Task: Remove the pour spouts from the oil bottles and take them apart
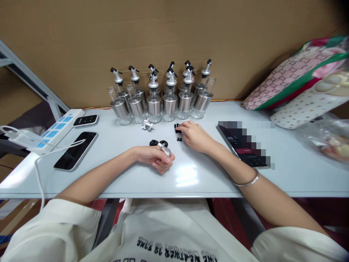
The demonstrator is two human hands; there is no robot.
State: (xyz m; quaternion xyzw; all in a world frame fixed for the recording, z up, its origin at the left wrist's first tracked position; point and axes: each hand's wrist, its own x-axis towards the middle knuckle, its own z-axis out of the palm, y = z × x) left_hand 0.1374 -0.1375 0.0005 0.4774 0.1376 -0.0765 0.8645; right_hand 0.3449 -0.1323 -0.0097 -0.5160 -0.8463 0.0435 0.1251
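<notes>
My left hand (156, 159), above the front middle of the table, is closed around a silver pourer spout (164, 149) that points up and left. Just behind it lie black ring-shaped stopper parts (154, 143), partly hidden by the hand. My right hand (195, 136) reaches in from the right, its index finger stretched onto a cluster of small black caps (176, 126). Nothing shows held in it; its thumb is mostly hidden. Two more small caps (179, 139) lie nearer to me. Loose silver spout pieces (147, 125) rest left of the cluster.
Glass and steel oil bottles (169, 105) stand in rows at the back, several with pourers, some without. On the left are a power strip (58, 127), a small device (85, 120) and a phone (76, 151). Another phone (242, 145), a dotted tumbler (305, 102) and a bag (286, 76) lie right.
</notes>
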